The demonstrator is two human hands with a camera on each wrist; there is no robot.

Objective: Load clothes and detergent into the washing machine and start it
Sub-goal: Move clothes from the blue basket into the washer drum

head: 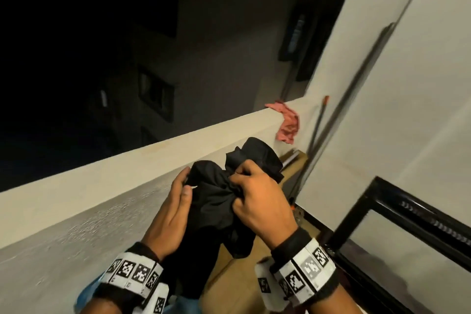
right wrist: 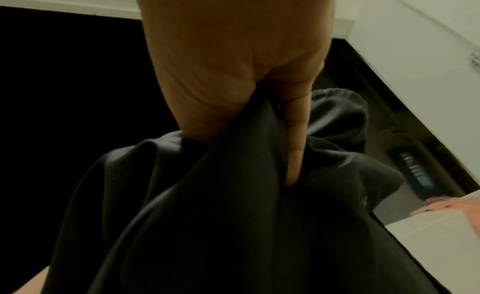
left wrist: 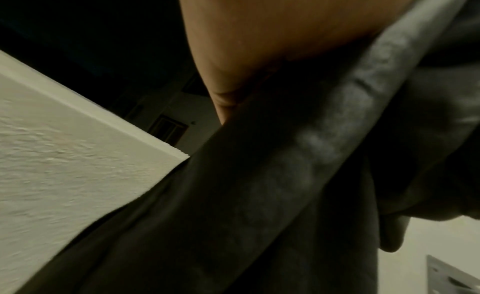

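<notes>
A crumpled black garment point(head: 216, 201) hangs in front of me, held by both hands beside a balcony parapet. My left hand point(head: 173, 201) grips its left side, thumb in front and fingers behind the cloth. My right hand point(head: 257, 194) clenches a bunch of the fabric near the top. In the left wrist view, the garment point(left wrist: 259, 195) fills the frame below the palm point(left wrist: 259, 41). Seen from the right wrist, a finger point(right wrist: 294, 146) presses into the folds of the dark cloth point(right wrist: 233, 226). No washing machine or detergent shows in any view.
A cream parapet wall point(head: 127, 160) runs diagonally at my left, with darkness beyond it. A pink cloth point(head: 286, 123) is draped over its far end. A thin pole point(head: 318, 120) leans in the corner above a brown box point(head: 293, 160). A black-framed panel point(head: 382, 211) stands at right.
</notes>
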